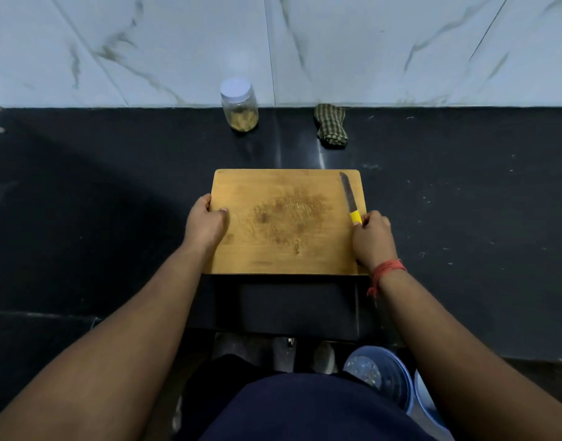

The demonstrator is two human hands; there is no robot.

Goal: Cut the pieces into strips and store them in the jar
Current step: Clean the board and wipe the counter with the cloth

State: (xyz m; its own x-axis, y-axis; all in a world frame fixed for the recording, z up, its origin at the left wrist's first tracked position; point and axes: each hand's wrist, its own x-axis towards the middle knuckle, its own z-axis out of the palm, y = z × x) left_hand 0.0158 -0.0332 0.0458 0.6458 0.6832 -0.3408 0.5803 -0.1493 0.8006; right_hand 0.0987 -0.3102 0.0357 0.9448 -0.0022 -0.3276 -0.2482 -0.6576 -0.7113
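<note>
- Round blue plastic bucket (397, 381): on the floor, nearest the viewer, below and to the right of the near edge of the cutting board; its inside looks speckled.
- Red thread band (386, 269): wound round the right wrist, just off the board's near right corner, with a loose end hanging down.
- Rectangular light-brown wooden cutting board (286, 237): lies flat on the black stone counter (98, 202), its near edge at the counter's front lip; the middle of its face is darkened with cut marks and stains. No pieces lie on it.
- Left hand (206, 221): grips the board's left edge, thumb lying on the top face, fingers curled round the side.
- Right hand (373, 237): at the board's right edge, fingers curled round the knife's handle where it meets the board's rim; whether it also grips the board itself cannot be told.
- Kitchen knife with yellow handle and dull grey blade (349, 196): lies flat on the board along its right side, tip toward the far right corner.
- Folded green-and-tan checked cloth (331, 128): on the counter beyond the board's far right corner, touching the wall.
- Clear glass jar with white screw lid (240, 105): stands upright beyond the board's far edge, left of the cloth, close to the wall; lid on, with tan strips filling its lower part.
- Pale marble-patterned tiled wall (400, 49): rises behind the counter, farthest from the board.
</note>
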